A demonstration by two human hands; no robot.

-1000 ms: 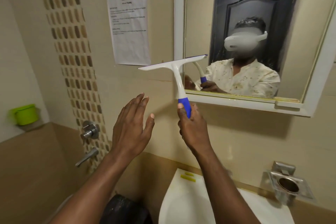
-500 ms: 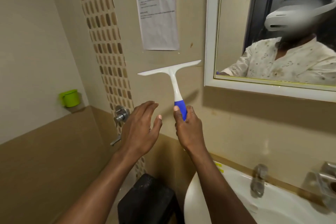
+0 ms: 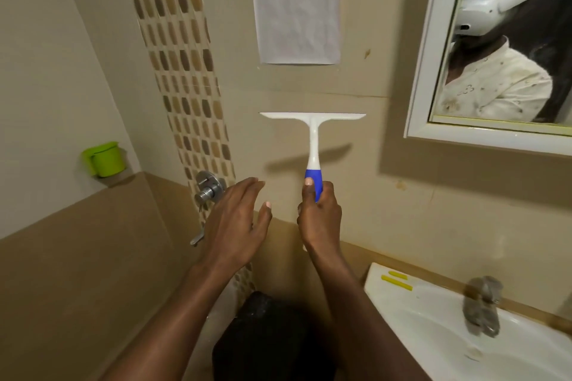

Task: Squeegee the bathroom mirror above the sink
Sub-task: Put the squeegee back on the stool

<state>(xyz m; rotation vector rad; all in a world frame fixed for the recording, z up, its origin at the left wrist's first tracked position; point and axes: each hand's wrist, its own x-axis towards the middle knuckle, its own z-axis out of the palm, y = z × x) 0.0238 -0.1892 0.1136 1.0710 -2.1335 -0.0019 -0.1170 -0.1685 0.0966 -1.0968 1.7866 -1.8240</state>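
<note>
My right hand [image 3: 320,219] grips the blue handle of a white squeegee [image 3: 313,130], held upright with its blade level in front of the beige wall, left of the mirror. The white-framed mirror [image 3: 424,49] hangs at the upper right and reflects a person in a pale shirt. My left hand [image 3: 236,223] hovers open beside the right hand, fingers spread, holding nothing. The white sink [image 3: 411,312] sits at the lower right, below the mirror.
A paper notice [image 3: 298,9] is stuck on the wall above the squeegee. A strip of mosaic tiles [image 3: 182,65] runs down the wall past a chrome shower valve [image 3: 209,187]. A green cup [image 3: 105,159] sits on the left ledge. A sink tap [image 3: 481,306] and a dark object [image 3: 266,343] lie below.
The view has swung left, so the mirror slid to the right edge. The squeegee came off the mirror's lower left corner and now stands level before the bare wall.
</note>
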